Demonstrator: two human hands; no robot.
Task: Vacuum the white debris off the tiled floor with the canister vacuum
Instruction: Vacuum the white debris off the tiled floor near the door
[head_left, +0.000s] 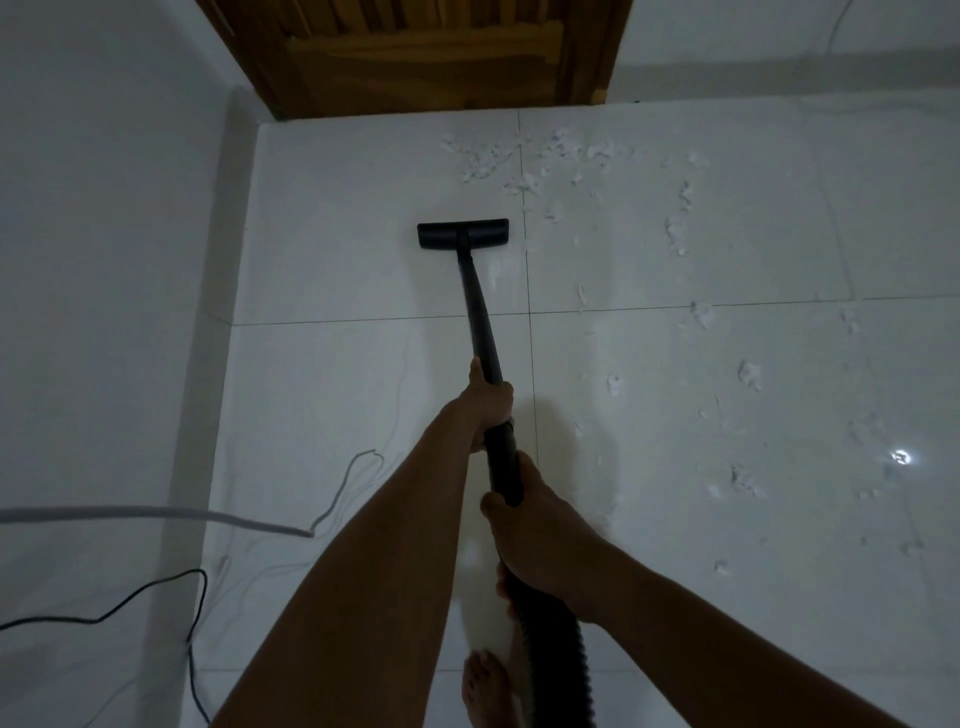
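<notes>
Black floor nozzle (463, 234) flat on tile, white debris (524, 156) beyond.

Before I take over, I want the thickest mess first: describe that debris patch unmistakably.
Find the wooden door at the far wall. Just before its threshold, beyond the black nozzle, lies the debris patch. It straddles a grout line and is dense, unlike the sparse flecks trailing right.

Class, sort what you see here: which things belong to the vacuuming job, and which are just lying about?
For the job: vacuum head, tube, hose, white debris, tiled floor, left hand, right hand.

Just lying about: wooden door, white cord, black cable (possibly the vacuum's own; cannot tell).
</notes>
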